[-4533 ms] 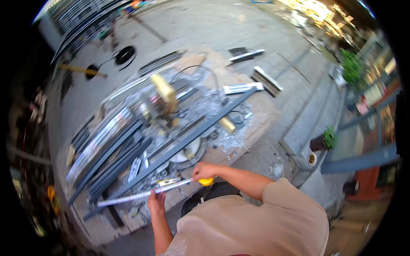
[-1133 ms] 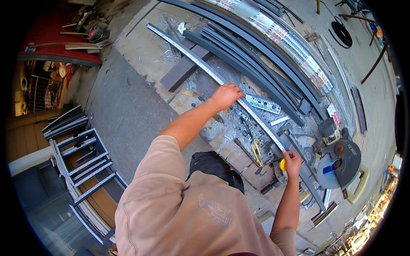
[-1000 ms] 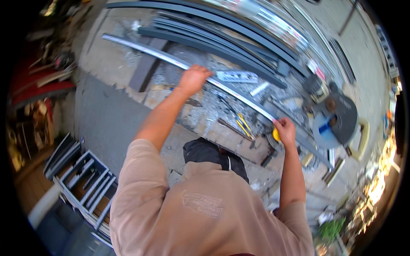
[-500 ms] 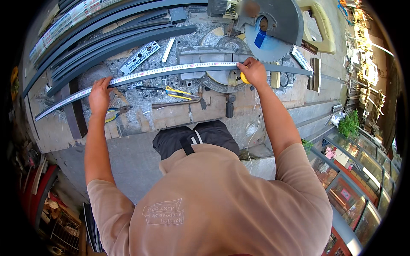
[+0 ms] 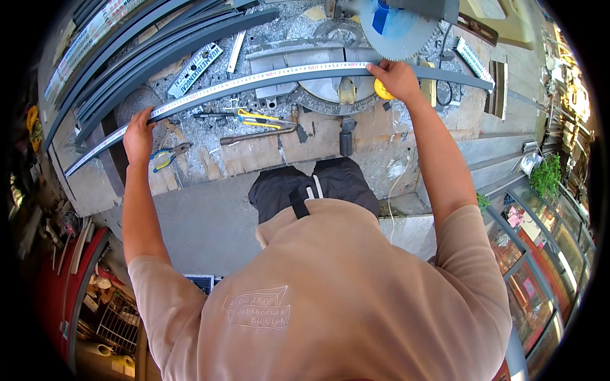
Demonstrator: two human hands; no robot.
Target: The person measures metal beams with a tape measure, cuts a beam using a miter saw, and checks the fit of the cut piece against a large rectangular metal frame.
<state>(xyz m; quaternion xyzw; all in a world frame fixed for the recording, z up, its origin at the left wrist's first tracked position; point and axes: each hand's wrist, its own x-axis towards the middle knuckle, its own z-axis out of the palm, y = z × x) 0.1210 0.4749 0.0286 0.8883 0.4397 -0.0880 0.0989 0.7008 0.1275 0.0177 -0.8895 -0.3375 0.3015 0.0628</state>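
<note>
Fingers (image 5: 145, 117) grip the measuring tape (image 5: 254, 78), both arms (image 5: 145, 203) stretched wide apart.

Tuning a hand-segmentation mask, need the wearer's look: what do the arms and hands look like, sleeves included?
Left hand and right hand: bare, no gloves. Wrists and forearms uncovered, no watch or cable visible. Left sleeve and right sleeve: short, tan, loose, plain, matching the shirt, which carries a pale outlined print.
</note>
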